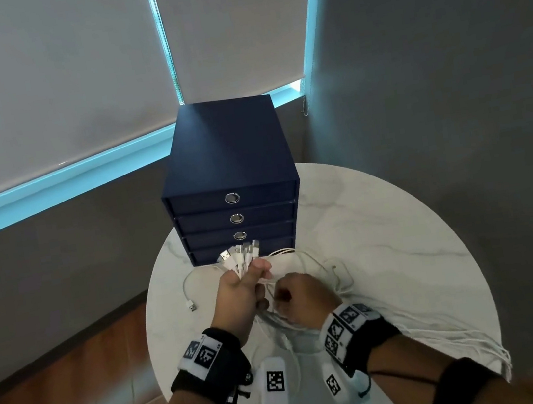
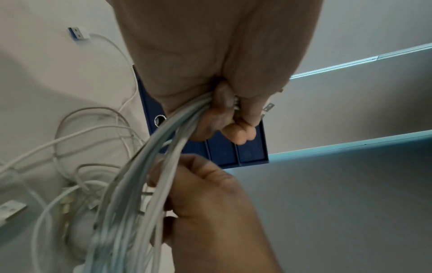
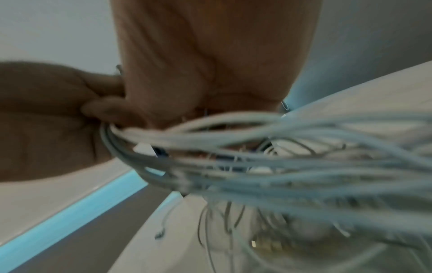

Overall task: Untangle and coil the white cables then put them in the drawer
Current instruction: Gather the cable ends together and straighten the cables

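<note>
My left hand (image 1: 252, 281) grips a bundle of white cables (image 1: 277, 318) just below their USB plugs (image 1: 240, 253), which fan upward in front of the navy drawer unit (image 1: 227, 159). In the left wrist view its fingers (image 2: 225, 103) curl round the cables (image 2: 149, 166). Close beside it, my right hand (image 1: 288, 297) is curled round the same bundle lower down, and the right wrist view shows the blurred cables (image 3: 257, 151) running under its palm. The strands trail right and hang over the table edge (image 1: 466, 341). All the drawers are shut.
The round white marble table (image 1: 382, 219) carries the drawer unit at its back. One loose white cable with a USB plug (image 1: 191, 305) lies left of my hands. More cable loops (image 1: 334, 271) lie on the table right of my hands. Wooden floor lies below left.
</note>
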Demonstrator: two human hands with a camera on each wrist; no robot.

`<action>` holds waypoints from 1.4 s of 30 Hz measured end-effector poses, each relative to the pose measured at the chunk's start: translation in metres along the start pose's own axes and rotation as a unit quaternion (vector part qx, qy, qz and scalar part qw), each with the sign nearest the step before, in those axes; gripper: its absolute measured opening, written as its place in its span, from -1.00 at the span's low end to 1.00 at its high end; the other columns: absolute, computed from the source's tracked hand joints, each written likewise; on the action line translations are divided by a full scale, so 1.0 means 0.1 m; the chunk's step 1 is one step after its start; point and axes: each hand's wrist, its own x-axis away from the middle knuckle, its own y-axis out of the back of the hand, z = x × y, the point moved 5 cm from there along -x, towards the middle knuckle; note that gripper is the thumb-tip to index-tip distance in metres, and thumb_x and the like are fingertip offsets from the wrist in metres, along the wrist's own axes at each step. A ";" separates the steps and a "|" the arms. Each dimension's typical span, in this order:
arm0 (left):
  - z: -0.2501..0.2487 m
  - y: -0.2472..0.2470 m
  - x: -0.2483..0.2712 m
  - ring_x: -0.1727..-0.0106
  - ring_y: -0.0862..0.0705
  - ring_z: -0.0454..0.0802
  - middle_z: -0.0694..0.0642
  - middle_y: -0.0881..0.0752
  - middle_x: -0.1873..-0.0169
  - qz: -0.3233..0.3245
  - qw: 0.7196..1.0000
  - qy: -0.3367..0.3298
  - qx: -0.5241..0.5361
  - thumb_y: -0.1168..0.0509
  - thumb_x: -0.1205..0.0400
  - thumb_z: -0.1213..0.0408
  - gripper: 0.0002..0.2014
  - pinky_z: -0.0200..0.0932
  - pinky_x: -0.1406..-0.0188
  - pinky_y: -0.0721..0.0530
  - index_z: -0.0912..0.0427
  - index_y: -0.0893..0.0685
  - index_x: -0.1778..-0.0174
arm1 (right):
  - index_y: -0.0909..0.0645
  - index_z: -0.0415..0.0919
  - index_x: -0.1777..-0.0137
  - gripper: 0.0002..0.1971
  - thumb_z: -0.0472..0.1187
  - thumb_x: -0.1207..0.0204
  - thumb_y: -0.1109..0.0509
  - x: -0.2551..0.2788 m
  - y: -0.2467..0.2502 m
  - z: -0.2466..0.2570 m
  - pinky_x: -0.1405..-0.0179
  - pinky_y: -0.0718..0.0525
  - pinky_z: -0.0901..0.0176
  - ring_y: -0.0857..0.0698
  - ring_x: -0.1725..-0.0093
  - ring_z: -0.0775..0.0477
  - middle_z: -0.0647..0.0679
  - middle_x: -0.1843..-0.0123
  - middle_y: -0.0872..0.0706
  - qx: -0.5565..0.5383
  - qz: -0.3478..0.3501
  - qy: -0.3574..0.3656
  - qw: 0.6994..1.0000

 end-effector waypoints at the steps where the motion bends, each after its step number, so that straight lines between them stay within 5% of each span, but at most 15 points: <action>1: -0.04 -0.02 0.00 0.55 -0.23 -0.08 0.14 -0.42 0.44 0.003 1.000 -0.013 -0.011 -0.26 -0.76 0.18 -0.71 -0.19 0.55 -0.28 0.28 -0.78 0.12 | -0.72 -0.19 0.18 -0.88 -0.18 -0.47 -0.37 0.03 0.07 0.05 0.19 -0.63 0.19 -0.72 0.17 -0.06 -0.07 0.17 -0.77 -0.034 0.011 0.021 0.999; 3: -0.10 -0.08 0.00 0.54 -0.21 -0.07 0.07 -0.27 0.55 0.020 0.999 -0.031 -0.036 -0.25 -0.75 0.19 -0.72 -0.20 0.56 -0.29 0.26 -0.82 0.02 | -0.73 -0.19 0.18 -0.91 -0.24 -0.48 -0.40 0.09 0.24 0.13 0.21 -0.60 0.25 -0.71 0.20 0.00 -0.04 0.21 -0.78 -0.083 0.034 0.054 0.995; 5: -0.14 -0.16 -0.01 0.55 -0.26 -0.10 0.03 -0.37 0.58 0.039 0.997 -0.043 -0.047 -0.25 -0.76 0.21 -0.73 -0.19 0.55 -0.33 0.27 -0.82 0.03 | -0.76 -0.15 0.22 -0.91 -0.27 -0.48 -0.44 0.13 0.45 0.13 0.13 -0.64 0.24 -0.72 0.23 0.07 0.03 0.25 -0.78 -0.125 0.032 0.066 0.989; 9: -0.17 -0.26 -0.05 0.54 -0.25 -0.10 0.14 -0.64 0.27 0.076 0.996 -0.036 -0.021 -0.25 -0.76 0.21 -0.71 -0.20 0.52 -0.33 0.10 -0.81 0.21 | -0.72 -0.07 0.31 -0.81 -0.22 -0.55 -0.43 0.13 1.01 0.00 0.05 -0.68 0.02 -0.70 0.29 0.06 0.00 0.33 -0.78 -0.209 -0.086 0.062 0.972; 13: -0.07 -0.39 -0.02 0.54 -0.22 -0.11 0.05 -0.65 0.30 0.134 0.990 -0.021 -0.038 -0.22 -0.77 0.18 -0.72 -0.25 0.57 -0.32 0.19 -0.79 0.07 | -0.67 -0.24 0.25 -0.79 -0.40 -0.60 -0.33 0.18 1.56 -0.07 0.25 -0.61 0.19 -0.60 0.43 0.01 -0.05 0.47 -0.64 -0.309 -0.183 0.054 0.932; 17: 0.09 -0.44 -0.02 0.53 -0.25 -0.11 0.04 -0.60 0.32 0.139 0.990 0.003 -0.037 -0.25 -0.76 0.17 -0.73 -0.23 0.57 -0.32 0.25 -0.78 0.02 | -0.54 -0.16 0.22 -0.73 -0.42 -0.66 -0.17 0.26 2.07 -0.19 0.60 -0.48 0.25 -0.38 0.65 0.04 0.09 0.58 -0.39 -0.454 -0.312 0.030 0.834; 22: 0.29 -0.37 -0.04 0.56 -0.27 -0.14 0.07 -0.57 0.33 0.098 0.994 0.035 -0.046 -0.30 -0.73 0.18 -0.72 -0.27 0.60 -0.30 0.36 -0.77 -0.02 | -0.49 -0.14 0.21 -0.72 -0.42 -0.67 -0.08 0.45 2.75 -0.44 0.65 -0.31 0.35 -0.28 0.67 0.10 0.01 0.51 -0.35 -0.540 -0.484 0.007 0.689; 24: 0.32 -0.33 -0.05 0.57 -0.28 -0.15 0.05 -0.58 0.34 0.070 0.996 0.040 -0.049 -0.29 -0.74 0.19 -0.73 -0.28 0.61 -0.30 0.35 -0.77 -0.01 | -0.48 -0.13 0.22 -0.73 -0.41 -0.65 -0.10 0.50 2.91 -0.59 0.66 -0.33 0.36 -0.30 0.67 0.11 -0.03 0.49 -0.35 -0.527 -0.519 -0.016 0.672; 27: 0.29 -0.33 -0.05 0.58 -0.28 -0.16 0.01 -0.59 0.38 0.053 0.997 0.032 -0.042 -0.28 -0.75 0.21 -0.73 -0.27 0.62 -0.30 0.36 -0.76 0.00 | -0.54 -0.11 0.31 -0.73 -0.40 -0.60 -0.25 0.43 2.87 -0.81 0.60 -0.44 0.25 -0.45 0.65 0.10 -0.02 0.54 -0.50 -0.427 -0.489 -0.075 0.757; 29: 0.21 -0.38 -0.05 0.57 -0.28 -0.15 -0.01 -0.59 0.39 0.057 0.997 0.021 -0.044 -0.27 -0.75 0.22 -0.74 -0.27 0.62 -0.30 0.36 -0.75 0.01 | -0.67 -0.10 0.27 -0.80 -0.32 -0.56 -0.35 0.33 2.72 -0.92 0.25 -0.66 0.11 -0.73 0.30 -0.03 -0.07 0.35 -0.73 -0.280 -0.425 -0.135 0.850; 30: 0.17 -0.42 -0.06 0.57 -0.27 -0.15 -0.01 -0.60 0.39 0.061 0.997 0.016 -0.047 -0.26 -0.75 0.23 -0.74 -0.27 0.62 -0.31 0.36 -0.75 0.00 | -0.74 -0.11 0.08 -0.88 -0.27 -0.55 -0.37 0.30 2.61 -0.95 -0.04 -0.69 0.03 -0.76 0.00 -0.15 -0.16 0.07 -0.80 -0.201 -0.382 -0.169 0.886; 32: 0.09 -0.48 -0.07 0.57 -0.27 -0.14 -0.01 -0.60 0.39 0.066 0.996 0.005 -0.056 -0.25 -0.76 0.25 -0.73 -0.26 0.62 -0.32 0.41 -0.74 -0.02 | -0.53 -0.16 -0.47 -0.54 -0.16 -0.56 -0.39 0.28 2.39 -0.94 -0.47 -0.45 -0.05 -0.53 -0.45 -0.28 -0.26 -0.47 -0.55 -0.059 -0.316 -0.211 0.923; 34: 0.03 -0.56 -0.09 0.58 -0.28 -0.14 -0.01 -0.61 0.40 0.069 0.996 -0.003 -0.062 -0.26 -0.75 0.27 -0.74 -0.26 0.64 -0.34 0.42 -0.75 -0.01 | -0.29 -0.12 -0.64 -0.35 -0.12 -0.58 -0.40 0.32 2.18 -0.70 -0.59 -0.26 -0.01 -0.30 -0.62 -0.25 -0.21 -0.64 -0.31 -0.021 -0.305 -0.137 0.942; 38: -0.03 -0.68 -0.09 0.59 -0.28 -0.15 0.03 -0.60 0.41 0.086 0.994 0.000 -0.067 -0.29 -0.74 0.26 -0.73 -0.27 0.63 -0.31 0.43 -0.75 0.01 | -0.42 0.00 -0.56 -0.50 -0.08 -0.62 -0.35 0.29 1.63 -0.22 -0.57 -0.31 0.06 -0.37 -0.55 0.01 0.03 -0.55 -0.46 0.036 -0.170 0.076 0.982; 42: -0.06 -0.68 -0.10 0.58 -0.28 -0.12 0.23 -0.53 0.34 0.086 0.995 -0.001 -0.060 -0.33 -0.72 0.23 -0.67 -0.25 0.61 -0.34 0.52 -0.69 0.06 | -0.74 -0.08 0.08 -0.82 -0.03 -0.60 -0.36 0.21 1.29 -0.15 0.09 -0.64 0.16 -0.66 0.23 0.20 0.16 0.25 -0.73 0.017 -0.036 0.057 0.998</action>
